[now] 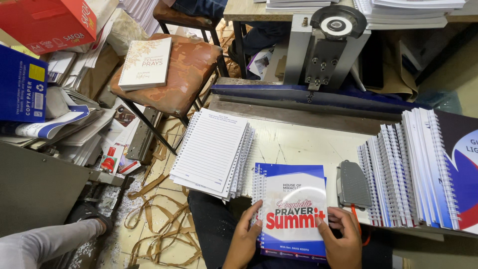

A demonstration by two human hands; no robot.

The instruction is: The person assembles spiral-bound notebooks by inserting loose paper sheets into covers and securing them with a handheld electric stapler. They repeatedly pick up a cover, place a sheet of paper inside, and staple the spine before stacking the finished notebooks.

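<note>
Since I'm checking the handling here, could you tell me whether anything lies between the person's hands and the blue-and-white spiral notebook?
Nothing visible does: the left hand and right hand already grip the notebook by its two side edges.

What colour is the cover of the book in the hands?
Blue and white with red lettering, on the spiral-bound book, seen best in the head view.
</note>
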